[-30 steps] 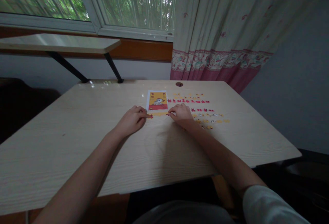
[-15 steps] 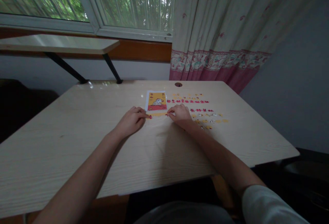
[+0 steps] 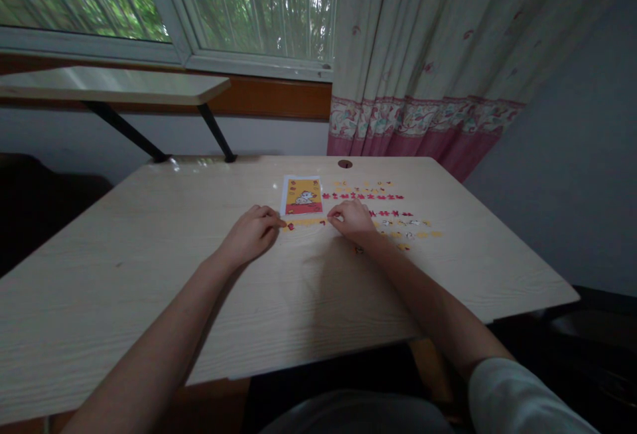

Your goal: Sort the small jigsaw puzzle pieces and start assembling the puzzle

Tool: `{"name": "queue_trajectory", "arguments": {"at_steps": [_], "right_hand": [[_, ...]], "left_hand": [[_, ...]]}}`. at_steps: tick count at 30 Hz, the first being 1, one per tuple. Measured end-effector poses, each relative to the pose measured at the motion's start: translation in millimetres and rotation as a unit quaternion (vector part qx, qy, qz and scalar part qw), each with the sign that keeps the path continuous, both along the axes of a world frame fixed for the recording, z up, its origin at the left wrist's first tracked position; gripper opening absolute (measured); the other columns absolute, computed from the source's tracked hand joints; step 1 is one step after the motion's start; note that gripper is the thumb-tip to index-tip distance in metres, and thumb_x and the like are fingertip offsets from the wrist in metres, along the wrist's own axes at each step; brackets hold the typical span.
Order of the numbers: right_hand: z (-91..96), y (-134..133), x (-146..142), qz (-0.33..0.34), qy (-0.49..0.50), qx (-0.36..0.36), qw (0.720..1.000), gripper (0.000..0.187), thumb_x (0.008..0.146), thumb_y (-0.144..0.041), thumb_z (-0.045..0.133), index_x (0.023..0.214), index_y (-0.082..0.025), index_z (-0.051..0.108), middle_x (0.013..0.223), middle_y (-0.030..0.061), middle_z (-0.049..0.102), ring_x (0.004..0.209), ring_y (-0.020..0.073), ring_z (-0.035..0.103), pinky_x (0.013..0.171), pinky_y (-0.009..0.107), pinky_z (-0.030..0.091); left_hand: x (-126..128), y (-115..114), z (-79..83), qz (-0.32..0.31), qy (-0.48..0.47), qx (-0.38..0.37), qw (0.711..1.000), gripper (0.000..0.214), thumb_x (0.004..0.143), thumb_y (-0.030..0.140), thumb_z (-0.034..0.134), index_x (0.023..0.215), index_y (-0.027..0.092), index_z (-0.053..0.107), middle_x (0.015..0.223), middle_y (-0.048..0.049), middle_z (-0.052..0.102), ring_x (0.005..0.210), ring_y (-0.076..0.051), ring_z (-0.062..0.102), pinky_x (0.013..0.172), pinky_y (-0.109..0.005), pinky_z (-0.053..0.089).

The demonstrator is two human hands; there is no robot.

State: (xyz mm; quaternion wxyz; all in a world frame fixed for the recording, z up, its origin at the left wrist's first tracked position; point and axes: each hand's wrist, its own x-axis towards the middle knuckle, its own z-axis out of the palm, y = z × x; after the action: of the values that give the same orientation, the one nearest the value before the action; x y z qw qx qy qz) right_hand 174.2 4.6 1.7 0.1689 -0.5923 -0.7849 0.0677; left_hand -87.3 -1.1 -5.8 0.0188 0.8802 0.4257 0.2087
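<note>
A narrow row of joined yellow jigsaw puzzle pieces [image 3: 307, 222] lies on the table, with small dark red marks near both ends. My left hand [image 3: 253, 231] has its fingers curled together, the fingertips pressing on the row's left end. Just off the right end, my right hand [image 3: 352, 220] is closed, thumb and forefinger together; whether a small piece is between them is too small to tell. Above the row lies a picture card [image 3: 304, 196] showing a white cartoon animal on yellow and red. Loose red pieces [image 3: 371, 197] and yellow and white pieces [image 3: 413, 223] spread out to the right.
The pale wooden table [image 3: 164, 275] carries a raised shelf [image 3: 149, 85] on black supports at the back left. Near its back edge is a round cable hole [image 3: 345, 164]. A curtain [image 3: 413, 89] hangs behind, beside a window [image 3: 259, 9].
My right hand has drawn slightly to the right, away from the row's right end, where a red-marked piece stays in place. My left hand has shifted slightly left, uncovering more of the left-end piece.
</note>
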Motion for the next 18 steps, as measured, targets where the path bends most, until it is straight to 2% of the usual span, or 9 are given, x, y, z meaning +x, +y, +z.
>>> {"name": "queue_trajectory", "arguments": {"at_steps": [12,18], "right_hand": [[1.1,0,-2,0.005,-0.012,-0.002,1.0,0.02,0.083,-0.031,0.053,0.087,-0.026,0.072,0.093,0.0036,0.069,0.093,0.0213,0.054,0.079,0.033,0.038],[10.5,17,22,-0.036,0.035,0.022,0.999,0.021,0.081,-0.027,0.053,0.086,-0.023,0.073,0.088,0.0038,0.071,0.087,0.0197,0.059,0.08,0.031,0.041]], "left_hand": [[0,1,-0.3,0.004,0.001,0.001,1.0,0.03,0.081,0.016,0.044,0.092,0.017,0.071,0.092,-0.0098,0.063,0.085,-0.022,0.054,0.079,-0.039,0.046],[0,1,0.9,-0.005,0.001,0.005,1.0,0.031,0.081,0.015,0.043,0.093,0.017,0.071,0.092,-0.01,0.062,0.085,-0.023,0.054,0.079,-0.039,0.046]]}}
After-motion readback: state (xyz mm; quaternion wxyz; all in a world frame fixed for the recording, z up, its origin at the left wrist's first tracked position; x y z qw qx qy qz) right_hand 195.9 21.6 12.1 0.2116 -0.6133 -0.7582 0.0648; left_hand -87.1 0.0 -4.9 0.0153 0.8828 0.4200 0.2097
